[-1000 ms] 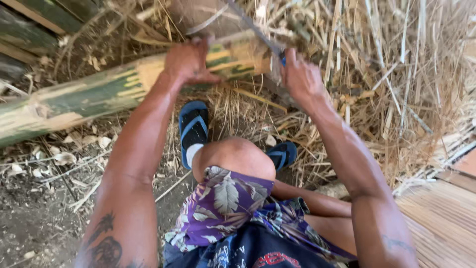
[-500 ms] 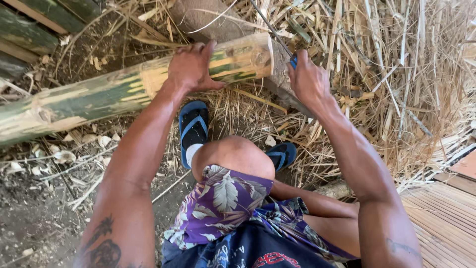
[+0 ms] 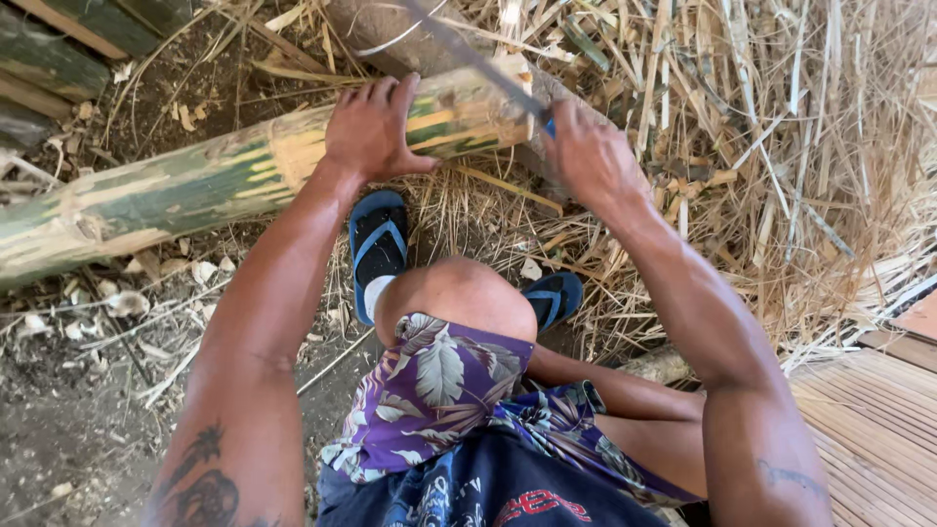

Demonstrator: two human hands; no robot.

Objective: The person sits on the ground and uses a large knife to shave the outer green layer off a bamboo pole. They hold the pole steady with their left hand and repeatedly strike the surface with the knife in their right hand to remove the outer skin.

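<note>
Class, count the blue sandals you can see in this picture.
2. One blue sandal lies left of the raised knee, below the bamboo pole; the other shows partly at the knee's right. None seems hidden.

there are no packages, labels, signs or screens here.
</note>
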